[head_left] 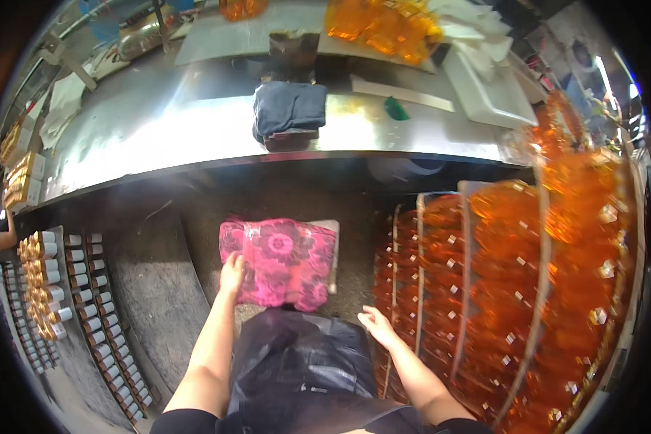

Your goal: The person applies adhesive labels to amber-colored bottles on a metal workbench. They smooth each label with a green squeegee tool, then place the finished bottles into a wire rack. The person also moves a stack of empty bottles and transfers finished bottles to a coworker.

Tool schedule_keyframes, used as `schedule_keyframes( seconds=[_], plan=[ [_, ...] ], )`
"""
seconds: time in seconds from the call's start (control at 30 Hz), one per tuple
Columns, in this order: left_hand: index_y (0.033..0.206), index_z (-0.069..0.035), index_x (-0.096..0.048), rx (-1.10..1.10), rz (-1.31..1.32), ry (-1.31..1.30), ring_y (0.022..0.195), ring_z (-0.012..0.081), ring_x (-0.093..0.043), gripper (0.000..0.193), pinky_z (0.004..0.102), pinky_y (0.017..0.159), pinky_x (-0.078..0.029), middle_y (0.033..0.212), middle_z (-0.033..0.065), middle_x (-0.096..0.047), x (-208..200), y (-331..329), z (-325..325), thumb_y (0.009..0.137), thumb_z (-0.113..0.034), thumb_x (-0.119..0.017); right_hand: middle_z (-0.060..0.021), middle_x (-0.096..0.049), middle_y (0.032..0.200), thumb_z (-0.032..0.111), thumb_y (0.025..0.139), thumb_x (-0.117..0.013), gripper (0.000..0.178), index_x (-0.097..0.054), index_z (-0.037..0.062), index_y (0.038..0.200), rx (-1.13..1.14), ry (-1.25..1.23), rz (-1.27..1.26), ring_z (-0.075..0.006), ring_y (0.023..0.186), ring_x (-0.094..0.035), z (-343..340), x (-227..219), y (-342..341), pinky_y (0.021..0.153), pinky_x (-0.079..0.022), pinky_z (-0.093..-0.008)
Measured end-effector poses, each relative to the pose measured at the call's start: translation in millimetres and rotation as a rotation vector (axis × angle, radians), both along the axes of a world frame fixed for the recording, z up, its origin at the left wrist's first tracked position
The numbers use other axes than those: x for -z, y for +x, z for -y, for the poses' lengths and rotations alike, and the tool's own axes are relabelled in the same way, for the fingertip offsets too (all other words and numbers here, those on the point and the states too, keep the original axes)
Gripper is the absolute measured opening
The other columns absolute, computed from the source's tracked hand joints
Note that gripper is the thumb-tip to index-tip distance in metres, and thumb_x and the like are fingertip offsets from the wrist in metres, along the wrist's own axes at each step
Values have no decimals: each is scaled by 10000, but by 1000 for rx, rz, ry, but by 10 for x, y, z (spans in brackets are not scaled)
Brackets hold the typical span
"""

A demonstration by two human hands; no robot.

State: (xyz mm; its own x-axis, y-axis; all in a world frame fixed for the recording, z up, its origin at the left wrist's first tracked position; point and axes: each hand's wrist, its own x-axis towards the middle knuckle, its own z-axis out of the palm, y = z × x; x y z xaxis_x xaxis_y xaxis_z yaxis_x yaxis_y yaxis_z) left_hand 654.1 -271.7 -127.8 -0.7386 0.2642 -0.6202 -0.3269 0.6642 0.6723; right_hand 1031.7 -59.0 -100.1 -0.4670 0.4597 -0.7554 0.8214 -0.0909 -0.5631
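A pink cushion (281, 262) with a dark flower pattern is in front of me, above the dark floor and just beyond my black apron (304, 354). My left hand (233, 273) grips its left edge, with the fingers partly hidden there. Along the cushion's right side shows a pale strip (334, 253). My right hand (377, 325) holds nothing; its fingers are loosely bent and apart, close to the racks of amber glass-like pieces (448, 289) on my right.
A metal worktable (159, 137) crosses the far side, carrying a folded dark blue cloth (289, 108), a green scrap (396, 108), a white tray (488, 94) and more amber pieces (383, 29). To my left stand boards with rows of small white-and-brown cylinders (94, 325). Another person's arm (9, 231) shows at far left.
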Motion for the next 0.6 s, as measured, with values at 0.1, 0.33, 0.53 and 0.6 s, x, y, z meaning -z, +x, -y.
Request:
schedule_keyframes(
  seconds=[0.1,0.33,0.53,0.6],
  plan=[
    [1302,60,-514,-167,-44,-51,1227,271,-528,581,339,1044,-389,1296,173,-580,1849,-487,840,984,-421,-439,-173,-515,1355,579,913,-519,849,-265,-13,1467,195,-63,117,-255,1261,-481,-231,1344,-752,1065,-361,-378],
    [1315,-41,-541,-592,625,52,1173,273,-550,596,410,1009,-422,1284,116,-590,2574,-812,814,989,-487,-317,-122,-343,1512,772,875,-275,902,-341,95,1467,830,-632,15,-310,1349,-386,-723,2637,-1888,1093,-338,-494],
    [1369,-49,-454,-725,573,236,1221,280,-511,654,443,1042,-406,1345,127,-523,2483,-1257,286,991,-557,-290,-152,-458,1406,719,917,-261,842,-362,73,1448,803,-734,-33,-293,1265,-471,-1516,2119,-2689,1065,-389,-449],
    [1337,-83,-495,-737,489,315,1206,299,-522,680,477,1037,-419,1297,123,-554,2511,-1676,-10,947,-621,-349,-136,-486,1373,664,951,-290,769,-386,69,1428,754,-692,-112,-274,1252,-472,-2023,1938,-3250,1058,-395,-433]
  ],
)
